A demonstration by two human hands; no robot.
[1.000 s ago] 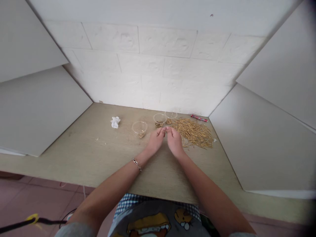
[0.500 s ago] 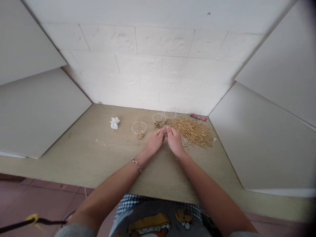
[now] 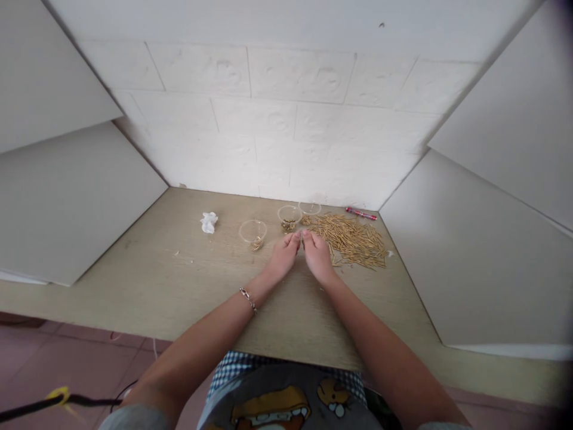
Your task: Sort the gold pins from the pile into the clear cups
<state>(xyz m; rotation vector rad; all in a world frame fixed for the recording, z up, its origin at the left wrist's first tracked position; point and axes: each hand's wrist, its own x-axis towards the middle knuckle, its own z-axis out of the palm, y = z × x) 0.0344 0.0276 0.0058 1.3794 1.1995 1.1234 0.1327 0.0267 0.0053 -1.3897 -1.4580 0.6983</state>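
My left hand and my right hand meet thumb to thumb above the table, both with fingers closed. What they pinch between the fingertips is too small to make out. Just right of my right hand lies a wide pile of thin brass-coloured pins. Behind my hands stands a clear round cup with small brass pieces in it, and another clear cup is beside it. To the left of my left hand is a third clear cup holding a few small golden pieces.
A crumpled white tissue lies on the table at the left, near a few tiny bits. A red tube rests behind the pile. White panels and a wall enclose the table.
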